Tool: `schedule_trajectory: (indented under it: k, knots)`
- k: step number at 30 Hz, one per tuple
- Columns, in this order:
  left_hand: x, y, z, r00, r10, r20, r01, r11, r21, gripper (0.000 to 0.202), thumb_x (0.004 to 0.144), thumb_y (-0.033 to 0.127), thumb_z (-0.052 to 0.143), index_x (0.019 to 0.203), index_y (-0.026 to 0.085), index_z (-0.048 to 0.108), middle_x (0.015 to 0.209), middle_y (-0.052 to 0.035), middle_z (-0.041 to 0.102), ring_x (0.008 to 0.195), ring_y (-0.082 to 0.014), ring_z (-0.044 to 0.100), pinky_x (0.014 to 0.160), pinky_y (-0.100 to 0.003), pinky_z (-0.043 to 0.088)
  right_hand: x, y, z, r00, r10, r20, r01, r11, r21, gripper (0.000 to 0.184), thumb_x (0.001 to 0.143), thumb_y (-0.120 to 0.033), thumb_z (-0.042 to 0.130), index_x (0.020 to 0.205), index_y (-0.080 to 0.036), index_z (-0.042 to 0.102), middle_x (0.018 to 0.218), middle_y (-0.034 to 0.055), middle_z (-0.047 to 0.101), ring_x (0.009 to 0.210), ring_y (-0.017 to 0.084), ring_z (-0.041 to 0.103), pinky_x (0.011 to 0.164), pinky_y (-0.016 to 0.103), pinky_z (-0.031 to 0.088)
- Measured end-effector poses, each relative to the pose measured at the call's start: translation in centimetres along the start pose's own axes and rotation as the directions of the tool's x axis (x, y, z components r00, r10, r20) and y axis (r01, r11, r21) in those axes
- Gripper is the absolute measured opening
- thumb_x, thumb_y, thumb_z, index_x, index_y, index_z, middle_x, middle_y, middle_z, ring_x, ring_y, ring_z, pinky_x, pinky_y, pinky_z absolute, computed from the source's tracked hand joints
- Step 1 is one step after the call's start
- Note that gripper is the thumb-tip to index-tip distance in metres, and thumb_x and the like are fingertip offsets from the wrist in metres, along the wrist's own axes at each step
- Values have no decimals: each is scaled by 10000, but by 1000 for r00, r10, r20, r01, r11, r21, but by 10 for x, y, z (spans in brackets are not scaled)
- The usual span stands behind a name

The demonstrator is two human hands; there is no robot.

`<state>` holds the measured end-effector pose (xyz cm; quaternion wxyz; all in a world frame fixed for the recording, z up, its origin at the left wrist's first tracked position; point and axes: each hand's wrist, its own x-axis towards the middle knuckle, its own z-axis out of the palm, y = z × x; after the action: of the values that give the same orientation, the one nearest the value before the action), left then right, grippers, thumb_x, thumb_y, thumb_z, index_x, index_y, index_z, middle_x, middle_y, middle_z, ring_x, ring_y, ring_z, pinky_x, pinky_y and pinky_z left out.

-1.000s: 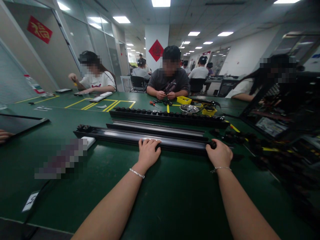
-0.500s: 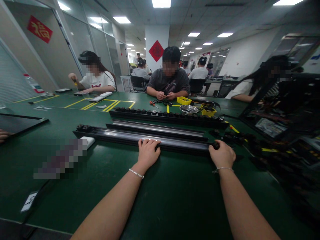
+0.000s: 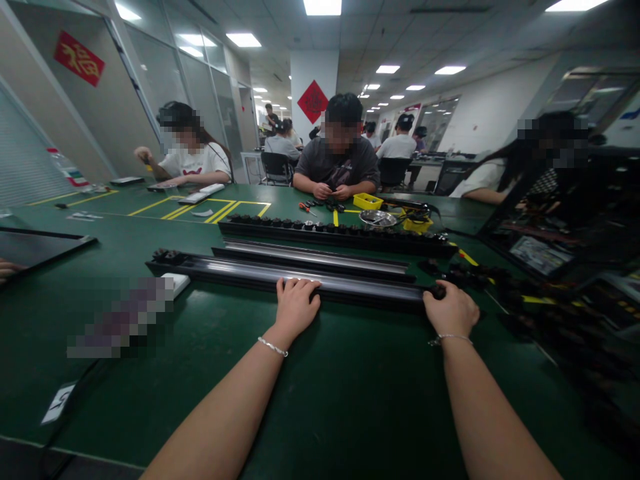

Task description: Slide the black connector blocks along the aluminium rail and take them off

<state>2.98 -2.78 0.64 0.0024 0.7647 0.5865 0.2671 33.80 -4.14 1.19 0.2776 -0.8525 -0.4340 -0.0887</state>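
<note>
A long black rail with a shiny metal strip (image 3: 240, 272) lies across the green table (image 3: 320, 400) in front of me. My left hand (image 3: 296, 308) rests on its near edge around the middle, fingers curled over it. At the rail's right end my right hand (image 3: 451, 311) is closed around a small black knob-like part (image 3: 439, 291). A second rail (image 3: 320, 257) lies just behind, and a third one (image 3: 330, 233) carries a row of black knobs.
Loose black parts (image 3: 475, 273) lie to the right near a dark rack (image 3: 560, 227). Yellow bins (image 3: 368, 200) and a metal dish (image 3: 378, 217) sit farther back. Several people sit across the table. A dark panel (image 3: 40, 243) and a co-worker's fingers (image 3: 7, 269) are at the left.
My right hand has slid slightly rightward along the rail's end. My left hand has stayed where it was.
</note>
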Motion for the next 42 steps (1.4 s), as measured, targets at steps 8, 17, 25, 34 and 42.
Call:
schedule_trajectory:
  k: [8,17,25,34,42]
  knots:
    - [0,1,-1,1000,-12,14,12,1000,8,284,831,287,459,1075,327,599,1083,15,646,1071,-225,476,1055,-492,147,3,10,1,998,55,-43,-54,998,18,418,716,-390,499,1080,-204,590,1029,111,583,1055,288,463,923,479,304]
    - [0,0,0,1000,-3,9,3,1000,3,279,833,284,454,1068,326,597,1078,14,645,1067,-225,478,1055,-495,142,7,14,1,997,72,-34,-72,997,12,416,721,-391,509,1081,-203,595,1054,119,580,1072,304,460,926,494,309]
    - [0,-1,1,1000,13,-14,-13,1000,-11,273,826,281,469,1059,325,604,1058,13,649,1052,-223,482,1052,-499,145,10,22,0,994,102,-37,-101,995,25,426,722,-389,519,1089,-189,603,1071,135,587,1083,320,464,928,491,325]
    - [0,-2,0,1000,20,-16,-20,1000,-2,275,824,288,473,1064,323,604,1049,13,651,1041,-222,488,1046,-500,154,21,40,1,993,89,-72,-81,992,98,414,692,-362,543,1038,-145,616,983,117,618,1004,284,529,954,414,352]
    - [0,-2,2,1000,9,-19,-9,1000,-14,271,820,283,486,1059,326,606,1054,12,649,1060,-225,474,1049,-509,146,25,47,-5,968,251,-30,-242,954,176,479,671,-381,576,1102,-172,578,1091,138,592,1008,296,541,897,414,413]
